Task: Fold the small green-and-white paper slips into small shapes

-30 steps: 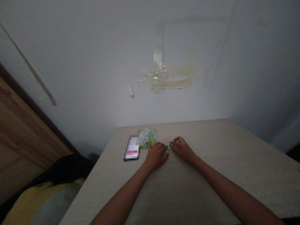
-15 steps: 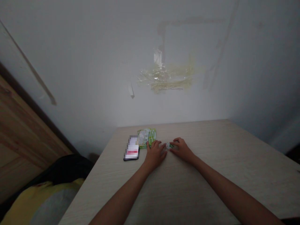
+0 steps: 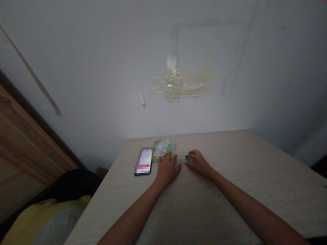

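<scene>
My left hand (image 3: 166,168) rests with spread fingers, its fingertips at the near edge of some flat green-and-white printed packets (image 3: 163,149). To its right, my right hand (image 3: 198,163) is curled with thumb and fingertips on a small green-and-white piece (image 3: 183,159) lying at the table surface. Part of that piece is hidden under the fingers, and it is too small to name exactly. A gap separates the two hands.
A phone (image 3: 143,162) with a blurred screen lies left of the packets. The pale wooden table (image 3: 230,204) meets a wall (image 3: 107,85) bearing peeling tape (image 3: 178,83). Yellow and grey cloth (image 3: 51,221) is beyond the table's left edge, near a wooden panel (image 3: 15,136).
The green packets have slid slightly right and turned. My left hand's fingers have spread and left the small piece. My right hand has barely moved.
</scene>
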`<state>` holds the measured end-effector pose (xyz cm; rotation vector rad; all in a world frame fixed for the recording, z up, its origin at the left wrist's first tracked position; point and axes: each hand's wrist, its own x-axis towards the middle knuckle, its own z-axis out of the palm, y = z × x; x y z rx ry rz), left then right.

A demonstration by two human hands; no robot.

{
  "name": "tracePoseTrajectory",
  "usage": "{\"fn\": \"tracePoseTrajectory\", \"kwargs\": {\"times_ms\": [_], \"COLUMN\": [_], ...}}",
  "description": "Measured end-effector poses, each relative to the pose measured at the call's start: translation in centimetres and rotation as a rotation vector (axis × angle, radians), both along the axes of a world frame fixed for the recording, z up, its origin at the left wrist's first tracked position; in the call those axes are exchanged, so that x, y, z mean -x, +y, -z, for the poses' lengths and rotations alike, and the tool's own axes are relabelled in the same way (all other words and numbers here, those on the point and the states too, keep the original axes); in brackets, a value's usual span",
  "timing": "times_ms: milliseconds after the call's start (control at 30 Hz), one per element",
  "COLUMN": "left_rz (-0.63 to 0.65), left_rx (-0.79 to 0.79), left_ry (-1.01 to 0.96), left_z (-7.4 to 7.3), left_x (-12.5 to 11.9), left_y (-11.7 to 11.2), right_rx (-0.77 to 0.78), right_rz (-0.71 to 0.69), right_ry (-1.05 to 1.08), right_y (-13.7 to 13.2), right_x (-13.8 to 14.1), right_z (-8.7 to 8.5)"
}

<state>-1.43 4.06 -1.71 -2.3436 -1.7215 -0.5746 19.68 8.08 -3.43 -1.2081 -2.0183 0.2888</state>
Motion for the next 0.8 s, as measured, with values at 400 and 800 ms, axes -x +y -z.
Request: {"fn": "tracePoseTrajectory", "kwargs": {"times_ms": [400,800], "left_rz": [0.096,0.125], "left_rx": [-0.035,0.000], "left_ry": [0.006,-0.009], "left_z": [-0.56,-0.70], "left_x": [-0.01,0.14], "left_y": [-0.22,-0.21], "right_rx": [0.043,0.049], "right_rz": [0.101,0.101], "right_ry": [-0.041,0.064], "right_y": [0.62,0.49], "right_x": [0.35,0.30], "right_z": [0.37,0.22]}}
